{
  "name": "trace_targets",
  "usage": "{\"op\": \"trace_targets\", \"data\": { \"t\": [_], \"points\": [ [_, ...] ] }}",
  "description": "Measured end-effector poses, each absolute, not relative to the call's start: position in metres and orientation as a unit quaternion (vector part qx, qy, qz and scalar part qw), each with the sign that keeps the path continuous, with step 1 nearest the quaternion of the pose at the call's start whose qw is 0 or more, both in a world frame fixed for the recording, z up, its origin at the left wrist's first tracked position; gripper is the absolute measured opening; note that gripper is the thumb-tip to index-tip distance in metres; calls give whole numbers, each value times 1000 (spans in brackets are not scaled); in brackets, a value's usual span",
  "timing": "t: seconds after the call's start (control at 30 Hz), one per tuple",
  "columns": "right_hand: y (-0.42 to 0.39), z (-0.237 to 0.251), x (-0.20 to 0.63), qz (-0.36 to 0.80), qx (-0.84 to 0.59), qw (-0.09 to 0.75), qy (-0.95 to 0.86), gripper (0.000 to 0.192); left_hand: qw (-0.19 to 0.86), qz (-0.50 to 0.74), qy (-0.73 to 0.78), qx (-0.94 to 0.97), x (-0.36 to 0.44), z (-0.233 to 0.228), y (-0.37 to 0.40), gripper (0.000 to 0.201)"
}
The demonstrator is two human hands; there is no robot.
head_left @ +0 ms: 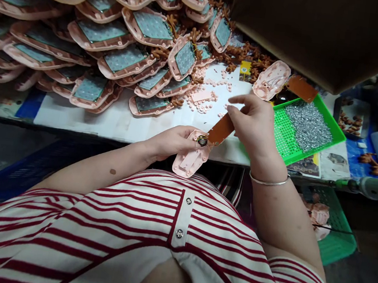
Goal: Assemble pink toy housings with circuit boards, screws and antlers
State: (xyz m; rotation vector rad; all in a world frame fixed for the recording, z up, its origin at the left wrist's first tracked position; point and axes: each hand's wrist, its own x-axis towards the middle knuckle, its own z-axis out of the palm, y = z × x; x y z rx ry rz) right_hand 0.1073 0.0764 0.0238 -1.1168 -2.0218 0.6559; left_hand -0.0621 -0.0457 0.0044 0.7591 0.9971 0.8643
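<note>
My left hand (175,140) is closed around the side of a pink plastic shell (190,162), held at the table's front edge with its hollow inside facing up. In the shell's upper part is a small round speaker (202,140), with thin yellow and dark wires beside it. My right hand (255,124) pinches a flat brown circuit board (222,129) between thumb and fingers. The board is tilted, its lower end at the shell's upper right edge. Whether wires join board and speaker is not clear.
Stacked pink shells with grey-green panels (119,62) fill the left. Small pink pieces (201,98) lie mid-table. At right stand a green basket of screws (310,126), another pink shell (271,79) and a brown board (302,89). A large box (319,33) overhangs the back right.
</note>
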Motion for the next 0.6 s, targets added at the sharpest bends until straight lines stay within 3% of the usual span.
{"op": "trace_targets", "data": {
  "t": [0.3,0.6],
  "points": [
    [66,10,104,241,-457,417,-748,12,703,364,481,375,-57,8,-44,14],
    [51,22,92,273,-459,442,-721,26,715,393,468,339,-62,4,-44,23]
  ]
}}
